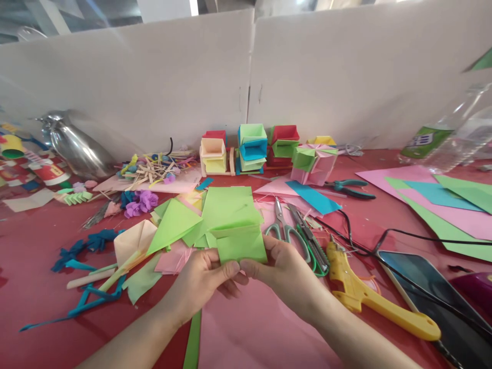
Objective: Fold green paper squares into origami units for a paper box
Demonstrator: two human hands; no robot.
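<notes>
Between my two hands is a small folded piece of light green paper (242,247), creased across its upper part. My left hand (211,277) grips its lower left edge, thumb in front. On the lower right edge, the thumb and fingers of my right hand (277,261) pinch the same piece, and the two thumb tips nearly meet. Behind it lie more green paper sheets (228,202). Pink paper (246,328) spreads over the table below my hands. Grey-handled scissors (282,220) lie just beyond my right hand, beside a utility knife (311,236).
A yellow glue gun (376,297), a phone (430,302) and black cables lie at right. Folded paper boxes (251,148) stand along the white partition (154,87). Pliers (351,188), coloured sheets and a plastic bottle (434,138) are farther right. A steel jug (79,146), wooden sticks and paper flowers occupy the left.
</notes>
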